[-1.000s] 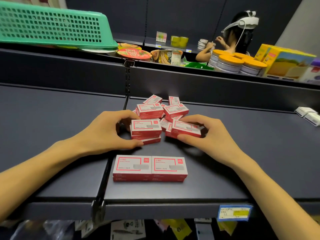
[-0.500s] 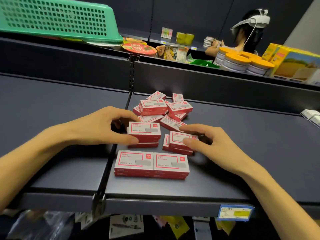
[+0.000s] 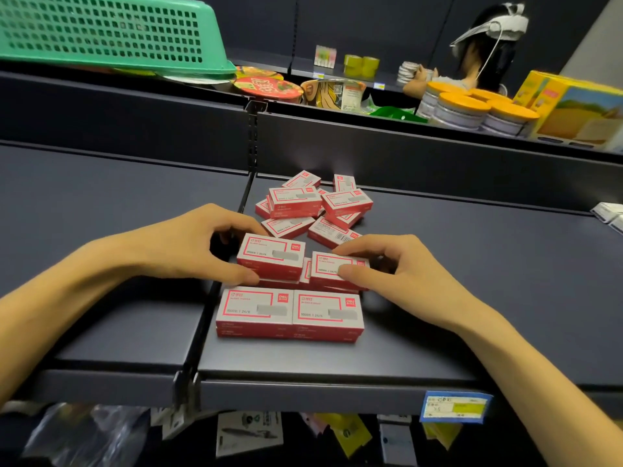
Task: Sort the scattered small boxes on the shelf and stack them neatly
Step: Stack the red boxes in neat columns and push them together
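Observation:
Small red-and-white boxes lie on a dark shelf (image 3: 472, 298). Two neat stacks (image 3: 290, 313) stand side by side near the front edge. Just behind them my left hand (image 3: 188, 247) grips a short stack of boxes (image 3: 271, 256) between thumb and fingers. My right hand (image 3: 401, 267) grips another short stack (image 3: 337, 267) beside it, thumb on its top front. The two held stacks are close together. A loose pile of several boxes (image 3: 313, 203) lies scattered further back.
A green plastic basket (image 3: 101, 32) sits on the ledge at upper left, with noodle cups (image 3: 266, 85), orange-lidded tubs (image 3: 465, 106) and a yellow carton (image 3: 580, 109) along it. A person with a headset (image 3: 488, 45) stands behind. White boxes (image 3: 610, 214) sit at far right. A price tag (image 3: 455, 406) marks the shelf edge.
Both hands have pulled their boxes toward me from the pile, down to just behind the two front stacks. The right hand's stack has slid left, closer to the left hand's.

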The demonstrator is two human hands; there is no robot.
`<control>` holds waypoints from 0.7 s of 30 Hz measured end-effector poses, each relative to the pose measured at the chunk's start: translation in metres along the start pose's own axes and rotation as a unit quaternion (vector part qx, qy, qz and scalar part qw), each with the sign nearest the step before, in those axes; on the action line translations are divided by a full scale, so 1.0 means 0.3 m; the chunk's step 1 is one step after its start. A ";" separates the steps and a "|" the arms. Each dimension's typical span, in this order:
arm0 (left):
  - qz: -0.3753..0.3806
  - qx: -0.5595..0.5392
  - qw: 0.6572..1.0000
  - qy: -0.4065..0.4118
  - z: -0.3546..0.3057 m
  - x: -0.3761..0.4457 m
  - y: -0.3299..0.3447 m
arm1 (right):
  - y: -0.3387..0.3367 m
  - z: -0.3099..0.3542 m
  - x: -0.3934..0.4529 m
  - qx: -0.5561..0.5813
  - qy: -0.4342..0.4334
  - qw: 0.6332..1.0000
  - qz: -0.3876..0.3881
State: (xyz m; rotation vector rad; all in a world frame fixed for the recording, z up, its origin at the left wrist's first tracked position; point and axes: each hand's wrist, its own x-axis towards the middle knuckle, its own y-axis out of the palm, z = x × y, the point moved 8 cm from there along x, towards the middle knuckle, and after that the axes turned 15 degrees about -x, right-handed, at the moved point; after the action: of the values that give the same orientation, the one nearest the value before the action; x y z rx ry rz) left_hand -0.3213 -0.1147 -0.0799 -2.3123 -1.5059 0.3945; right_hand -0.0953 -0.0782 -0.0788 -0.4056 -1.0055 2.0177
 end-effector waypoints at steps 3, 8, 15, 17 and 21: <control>-0.001 -0.043 0.999 -0.010 0.004 -0.002 -0.007 | 0.007 -0.003 0.002 0.010 0.000 1.000 0.001; -0.008 -0.044 0.999 -0.016 0.005 -0.016 -0.009 | 0.011 -0.005 -0.006 0.027 0.004 1.000 0.005; -0.004 -0.042 0.999 -0.002 -0.003 -0.039 0.004 | 0.031 0.016 0.006 0.028 0.008 1.000 0.007; -0.013 -0.032 0.999 -0.010 0.002 -0.039 0.008 | 0.034 0.016 0.006 0.031 0.012 0.999 0.004; -0.039 0.002 0.999 -0.019 -0.007 -0.034 0.018 | 0.041 0.025 0.001 0.039 0.027 0.999 -0.003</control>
State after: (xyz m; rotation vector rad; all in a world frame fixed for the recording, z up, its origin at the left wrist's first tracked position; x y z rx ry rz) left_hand -0.3200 -0.1264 -0.0801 -2.2462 -1.6068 0.4238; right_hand -0.1065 -0.0859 -0.0838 -0.4131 -0.8920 2.0228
